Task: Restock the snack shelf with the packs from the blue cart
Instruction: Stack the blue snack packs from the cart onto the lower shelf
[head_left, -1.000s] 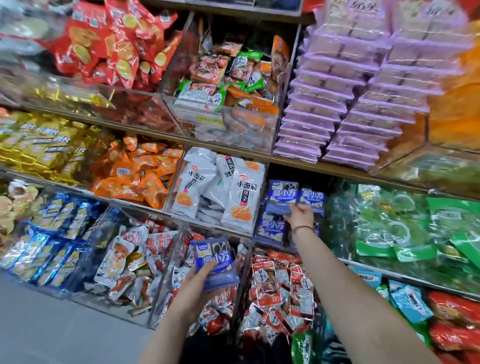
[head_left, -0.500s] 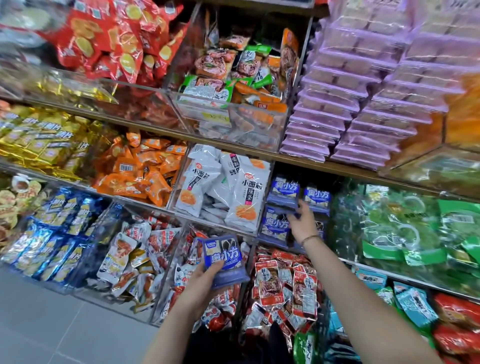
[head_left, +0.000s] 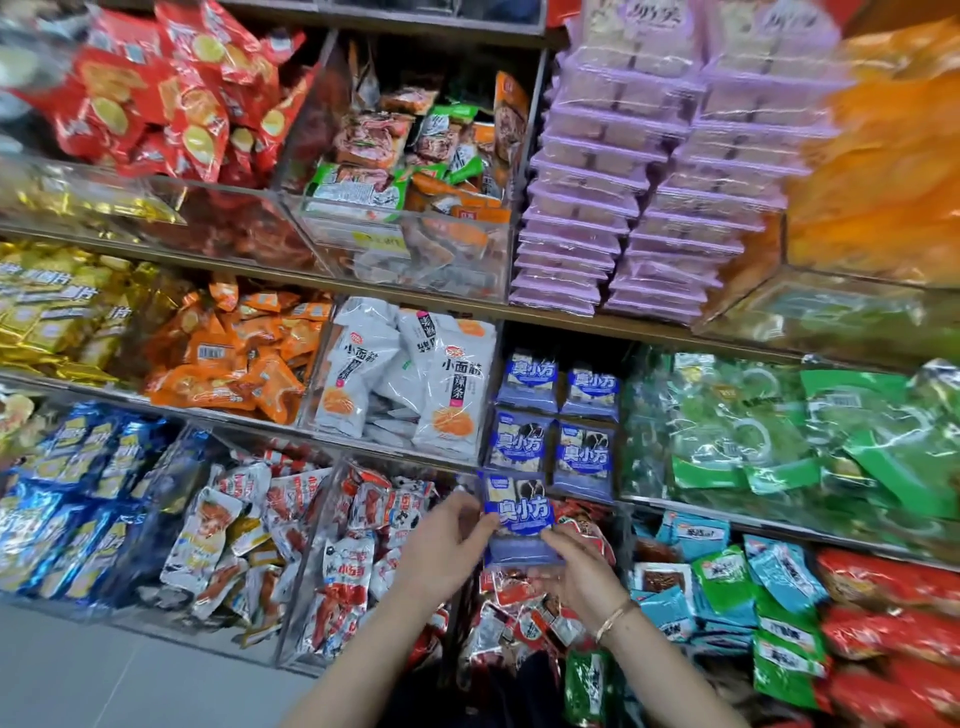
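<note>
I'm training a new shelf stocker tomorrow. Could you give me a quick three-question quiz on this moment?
1. True or false: the left hand alone holds the stack of blue packs.
2. Which packs fill the compartment directly left of the shelved blue packs? A. white packs B. green packs C. purple packs
3. Fill in: the bracelet sits on the ___ wrist.
Key: 1 false, the right hand grips it too. 2 A; the green packs lie to the right, the purple packs above. 3 right.
</note>
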